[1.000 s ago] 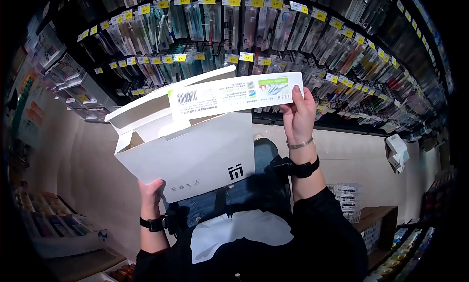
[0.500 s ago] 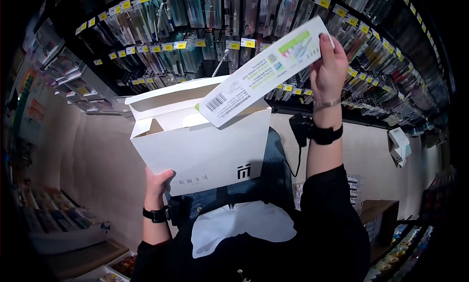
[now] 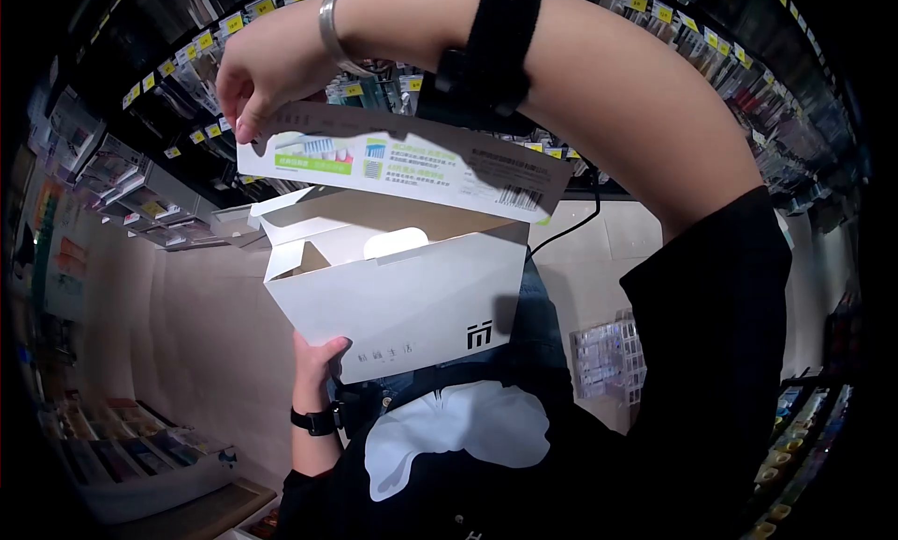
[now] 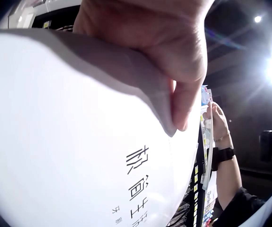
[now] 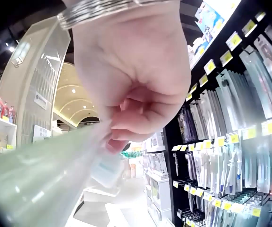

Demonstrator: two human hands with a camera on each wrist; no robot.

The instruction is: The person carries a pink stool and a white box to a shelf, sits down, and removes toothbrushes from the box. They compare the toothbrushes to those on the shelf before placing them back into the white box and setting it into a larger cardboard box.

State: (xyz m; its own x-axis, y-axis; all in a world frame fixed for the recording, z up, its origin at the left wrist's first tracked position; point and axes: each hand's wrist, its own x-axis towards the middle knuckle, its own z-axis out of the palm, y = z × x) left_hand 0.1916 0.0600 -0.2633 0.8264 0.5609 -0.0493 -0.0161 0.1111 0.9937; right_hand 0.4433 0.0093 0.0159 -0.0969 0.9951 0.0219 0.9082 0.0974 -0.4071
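Note:
A white open-topped cardboard box (image 3: 402, 306) tilts in front of the body, its flaps raised and dark lettering on its front. My left hand (image 3: 316, 357) grips its lower left corner, the thumb lying on the front face, as the left wrist view also shows. Across the body, my right hand (image 3: 276, 72) pinches the left end of a long toothbrush package (image 3: 412, 161) printed with a toothbrush picture, green bands and a barcode. This package slants over the box's opening and overlaps its back edge in the head view. Blurred in the right wrist view, the package (image 5: 41, 175) extends from the pinching fingertips.
Racks of hanging toothbrushes (image 5: 221, 142) with yellow price tags stand ahead. White display shelves (image 3: 140, 189) are at the left, a low product display (image 3: 140, 446) at the lower left. A clear plastic rack (image 3: 608, 357) stands on the floor at right.
The right hand first lifted the toothbrush package up and right, then swung it across to the left and turned it end for end. The box, still in the left hand, shifted slightly right.

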